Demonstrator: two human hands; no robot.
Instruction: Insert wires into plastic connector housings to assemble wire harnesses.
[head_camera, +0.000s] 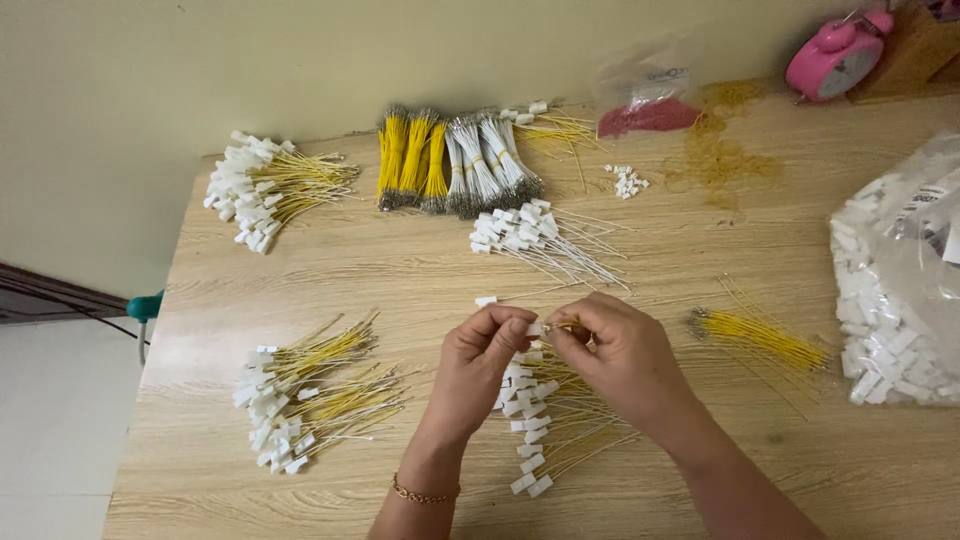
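Note:
My left hand (483, 362) and my right hand (617, 352) meet at the middle of a light wooden table (400, 270). Together they pinch a small white plastic connector (536, 328) with a thin yellow wire at its side, the left thumb and forefinger on the connector, the right fingertips on the wire. Directly beneath my hands lies a pile of yellow wires with white connectors fitted (540, 420). One loose white connector (486, 300) rests just above my left hand.
Finished wire piles lie at left front (300, 395) and back left (265, 185). Bundled yellow and white wires (450, 160) and white wires with connectors (535, 238) sit at the back. Loose yellow wires (765, 335), a bag of white connectors (895, 290), a pink alarm clock (835, 55).

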